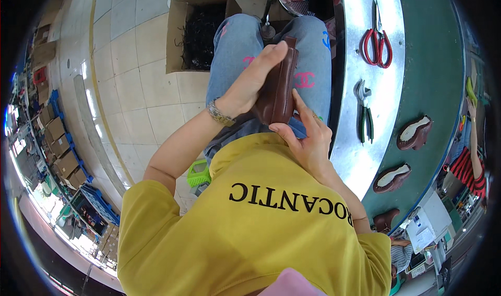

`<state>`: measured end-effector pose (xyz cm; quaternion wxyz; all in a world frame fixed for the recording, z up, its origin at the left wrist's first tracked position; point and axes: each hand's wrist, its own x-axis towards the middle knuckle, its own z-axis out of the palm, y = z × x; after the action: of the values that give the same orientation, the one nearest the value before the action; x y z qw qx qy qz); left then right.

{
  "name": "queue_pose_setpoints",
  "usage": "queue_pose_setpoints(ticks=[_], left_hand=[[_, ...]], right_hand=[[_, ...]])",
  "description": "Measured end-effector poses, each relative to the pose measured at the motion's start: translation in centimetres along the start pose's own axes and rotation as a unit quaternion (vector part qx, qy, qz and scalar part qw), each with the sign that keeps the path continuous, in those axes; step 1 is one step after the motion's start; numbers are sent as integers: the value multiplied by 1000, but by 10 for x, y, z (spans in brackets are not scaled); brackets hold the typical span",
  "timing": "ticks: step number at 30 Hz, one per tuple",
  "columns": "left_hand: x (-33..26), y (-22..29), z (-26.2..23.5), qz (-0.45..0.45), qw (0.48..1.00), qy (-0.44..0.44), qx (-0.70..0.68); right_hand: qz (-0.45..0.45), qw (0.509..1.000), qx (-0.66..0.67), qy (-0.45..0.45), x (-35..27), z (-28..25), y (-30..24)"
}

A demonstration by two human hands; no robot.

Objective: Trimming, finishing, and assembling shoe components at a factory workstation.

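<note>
Over my lap I hold a brown leather shoe, tilted with one end pointing away from me. My left hand grips its left side, the thumb lying along the upper edge and the other fingers hidden behind the leather. At the near right end, my right hand has it between the thumb below and the fingers along the right side. The shoe's underside and inside cannot be made out.
Right of my legs, a metal bench top carries red-handled scissors and green-handled pliers. Beyond, brown shoes lie on a green surface. A cardboard box of black scraps stands on the floor. Another person is at far right.
</note>
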<state>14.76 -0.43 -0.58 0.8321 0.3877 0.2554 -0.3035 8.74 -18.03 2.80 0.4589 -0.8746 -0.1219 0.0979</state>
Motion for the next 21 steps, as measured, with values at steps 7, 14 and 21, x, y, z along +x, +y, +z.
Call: queue_pose_setpoints(ticks=[7,14,21], left_hand=[[-9,13,-29,53,966,-149,203],[-16,12,-17,4,966,-150,211],[-14,10,-24,25,963,-135,231]], right_hand=[[40,998,43,-28,5,-7,1],[81,992,73,-62,-6,-9,-3],[58,996,44,-46,-2,-5,-3]])
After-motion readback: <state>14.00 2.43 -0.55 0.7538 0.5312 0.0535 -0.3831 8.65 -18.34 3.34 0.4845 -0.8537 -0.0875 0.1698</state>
